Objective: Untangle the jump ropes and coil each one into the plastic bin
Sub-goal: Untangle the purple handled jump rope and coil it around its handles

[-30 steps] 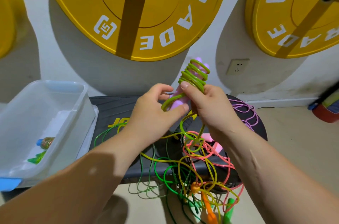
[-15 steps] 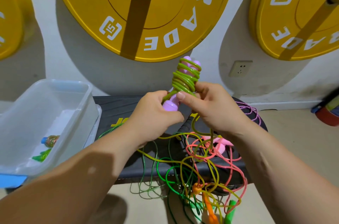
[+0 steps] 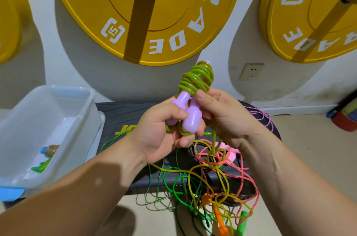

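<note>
Plastic bin (image 3: 86,139) sits left of the bench (image 3: 125,115) bearing the tangled ropes (image 3: 212,160).

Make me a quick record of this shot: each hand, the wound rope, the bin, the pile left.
left hand: grips purple handles
right hand: pinches green rope wound round the handles
plastic bin: blue-capped item and green pieces inside
tangle: pink, green, yellow ropes knotted on black bench
</note>
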